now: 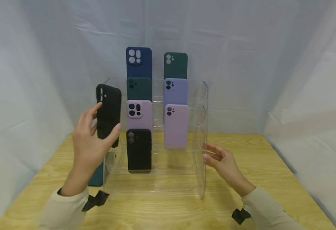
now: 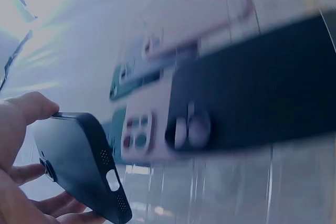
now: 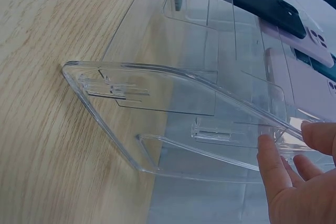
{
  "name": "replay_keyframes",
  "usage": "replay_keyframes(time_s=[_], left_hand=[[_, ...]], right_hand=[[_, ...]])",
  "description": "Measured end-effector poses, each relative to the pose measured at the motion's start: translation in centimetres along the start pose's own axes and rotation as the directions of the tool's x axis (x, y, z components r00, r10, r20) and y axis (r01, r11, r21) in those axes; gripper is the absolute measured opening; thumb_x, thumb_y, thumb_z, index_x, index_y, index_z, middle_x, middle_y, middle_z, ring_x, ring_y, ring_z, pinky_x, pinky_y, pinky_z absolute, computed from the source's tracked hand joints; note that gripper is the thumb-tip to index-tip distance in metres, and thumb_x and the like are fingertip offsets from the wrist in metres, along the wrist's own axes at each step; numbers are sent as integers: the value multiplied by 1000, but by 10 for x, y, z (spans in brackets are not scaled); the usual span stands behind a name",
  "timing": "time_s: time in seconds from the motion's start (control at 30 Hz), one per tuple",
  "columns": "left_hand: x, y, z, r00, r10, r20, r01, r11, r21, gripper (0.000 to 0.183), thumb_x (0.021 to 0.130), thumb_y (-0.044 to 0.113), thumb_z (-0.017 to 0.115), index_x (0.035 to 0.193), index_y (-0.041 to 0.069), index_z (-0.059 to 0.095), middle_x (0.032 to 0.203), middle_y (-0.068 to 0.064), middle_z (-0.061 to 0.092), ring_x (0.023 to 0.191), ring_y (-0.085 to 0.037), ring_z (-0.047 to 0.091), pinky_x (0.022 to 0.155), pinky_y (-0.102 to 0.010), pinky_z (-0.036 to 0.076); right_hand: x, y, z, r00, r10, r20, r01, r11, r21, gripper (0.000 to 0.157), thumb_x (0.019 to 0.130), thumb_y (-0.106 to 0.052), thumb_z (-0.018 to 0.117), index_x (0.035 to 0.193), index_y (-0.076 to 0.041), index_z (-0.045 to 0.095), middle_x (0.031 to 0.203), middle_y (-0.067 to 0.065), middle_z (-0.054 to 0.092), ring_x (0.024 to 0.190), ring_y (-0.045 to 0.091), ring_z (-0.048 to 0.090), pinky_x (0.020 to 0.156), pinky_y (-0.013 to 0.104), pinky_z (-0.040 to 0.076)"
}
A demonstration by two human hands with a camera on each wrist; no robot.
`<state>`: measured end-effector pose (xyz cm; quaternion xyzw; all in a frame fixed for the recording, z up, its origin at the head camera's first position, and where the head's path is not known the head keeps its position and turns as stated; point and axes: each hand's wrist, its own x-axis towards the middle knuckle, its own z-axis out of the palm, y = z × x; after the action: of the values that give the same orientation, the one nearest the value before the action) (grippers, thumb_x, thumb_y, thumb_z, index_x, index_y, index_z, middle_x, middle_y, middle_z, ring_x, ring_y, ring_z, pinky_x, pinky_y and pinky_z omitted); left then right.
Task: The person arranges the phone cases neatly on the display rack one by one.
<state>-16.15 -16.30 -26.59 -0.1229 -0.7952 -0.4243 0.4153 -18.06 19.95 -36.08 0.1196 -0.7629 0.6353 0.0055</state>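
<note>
My left hand (image 1: 88, 137) grips a black phone case (image 1: 109, 111) by its edges, raised and tilted beside the left side of a clear acrylic display stand (image 1: 203, 179). In the left wrist view, this case (image 2: 79, 150) shows its bottom edge with a port cutout. My right hand (image 1: 221, 163) holds the stand's right side edge, thumb and fingertips about the panel. The stand's left column bears a navy case (image 1: 145, 70), a dark green case (image 1: 143, 91), a pink case (image 1: 145, 121) and a black case (image 1: 139, 153).
The right column carries a green case (image 1: 179, 68), a lavender case (image 1: 179, 94) and a pink case (image 1: 176, 131). A teal case (image 1: 96, 176) is partly hidden behind my left wrist. White sheeting (image 1: 231, 64) surrounds the wooden table (image 1: 237, 198).
</note>
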Motion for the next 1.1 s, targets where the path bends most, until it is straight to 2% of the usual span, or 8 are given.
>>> replay_keyframes(time_s=[0.2, 0.33, 0.53, 0.63, 0.7, 0.77, 0.9, 1.1], left_hand=[[-16, 23, 45, 997, 6, 74, 6, 989, -150, 82, 75, 12, 81, 145, 7, 38, 133, -18, 47, 116, -29, 50, 86, -52, 51], [-33, 34, 78, 994, 14, 112, 2, 990, -144, 88, 75, 18, 81, 147, 4, 32, 130, -21, 45, 109, -30, 51, 81, -48, 54], [-62, 42, 122, 994, -2, 109, 2, 1000, 6, 101, 74, 30, 82, 150, 4, 22, 126, -24, 40, 103, -34, 52, 84, -43, 53], [-73, 44, 139, 998, 4, 69, -13, 992, 127, 106, 71, 33, 84, 151, 4, 20, 124, -23, 39, 103, -34, 52, 72, -41, 56], [-80, 46, 147, 999, 10, 35, -17, 977, 213, 108, 70, 35, 84, 151, 3, 19, 122, -22, 40, 100, -33, 53, 58, -40, 56], [-86, 48, 154, 1000, 11, -4, -10, 958, 286, 109, 69, 38, 85, 150, 3, 21, 121, -22, 41, 97, -32, 52, 51, -39, 54], [-93, 51, 167, 999, 2, -54, 17, 934, 356, 110, 67, 40, 85, 149, 2, 24, 119, -22, 42, 96, -32, 52, 51, -37, 53], [-106, 48, 180, 997, -24, -67, 48, 917, 395, 107, 67, 40, 85, 148, 1, 27, 118, -22, 41, 95, -32, 51, 47, -36, 50]], right_hand=[[1, 0, 1, 1000, 4, 8, -4, 1000, 4, 52, 94, -9, 61, 141, 2, 42, 143, 20, 46, 124, 35, 51, 87, 29, 53], [0, 0, 0, 1000, 7, 6, -7, 1000, 10, 51, 94, -6, 60, 141, 3, 42, 143, 21, 45, 124, 36, 51, 87, 29, 53], [-1, -2, 0, 1000, 14, -6, -14, 1000, 10, 51, 93, -5, 60, 140, 4, 42, 142, 21, 45, 124, 36, 51, 86, 29, 53], [-2, -3, 0, 1000, 14, -1, -14, 1000, 3, 51, 93, -6, 61, 140, 3, 43, 142, 20, 46, 124, 36, 51, 86, 30, 53], [-2, -2, 0, 1000, 10, -1, -10, 1000, -4, 52, 93, -7, 62, 140, 2, 43, 142, 20, 46, 124, 36, 51, 86, 30, 53], [-2, -2, 0, 1000, 4, 2, -4, 1000, -12, 52, 93, -8, 62, 140, 2, 43, 142, 20, 46, 124, 37, 51, 86, 30, 53], [-1, -1, 0, 1000, -7, 1, 7, 1000, -16, 52, 93, -9, 62, 140, 2, 43, 142, 19, 47, 124, 36, 52, 86, 30, 53], [-1, 0, 0, 1000, -7, -6, 7, 1000, -5, 51, 93, -9, 62, 140, 1, 45, 141, 18, 48, 123, 35, 52, 86, 30, 53]])
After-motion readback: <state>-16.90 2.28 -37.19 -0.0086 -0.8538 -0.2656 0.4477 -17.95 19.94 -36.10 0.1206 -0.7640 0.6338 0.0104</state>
